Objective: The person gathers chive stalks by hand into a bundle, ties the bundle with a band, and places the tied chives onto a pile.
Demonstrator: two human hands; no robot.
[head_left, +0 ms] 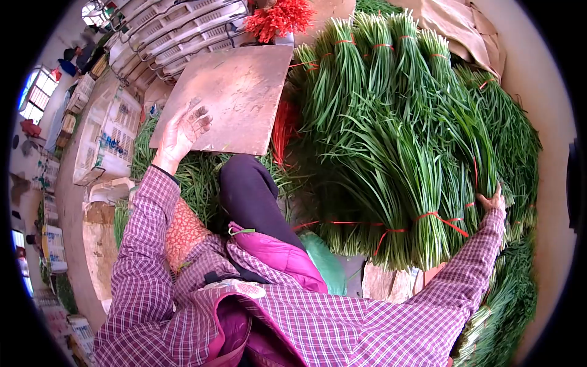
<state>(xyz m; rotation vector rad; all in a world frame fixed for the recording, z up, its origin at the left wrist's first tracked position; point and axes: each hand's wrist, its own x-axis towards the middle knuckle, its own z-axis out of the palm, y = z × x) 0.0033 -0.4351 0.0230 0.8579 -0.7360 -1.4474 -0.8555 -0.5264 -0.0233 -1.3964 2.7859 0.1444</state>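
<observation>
My left hand [185, 129] is raised over the near left corner of a worn board [244, 92], its fingers apart and slightly curled, with nothing in them. Far to the right, my right hand [494, 200] closes around the stem end of a bundle of garlic chives [479, 144]; part of the grip is hidden behind the stems. Left of that bundle, many tied chive bundles [391, 122] lie in a large pile. Red ties [437, 215] wrap their pale stem ends.
Loose chives [195, 177] lie under the board's near edge. Red strips [283, 131] hang at its right side, and a red bunch of ties [280, 19] sits beyond it. White plastic crates [116, 131] stand at left. A wall [550, 122] bounds the right side.
</observation>
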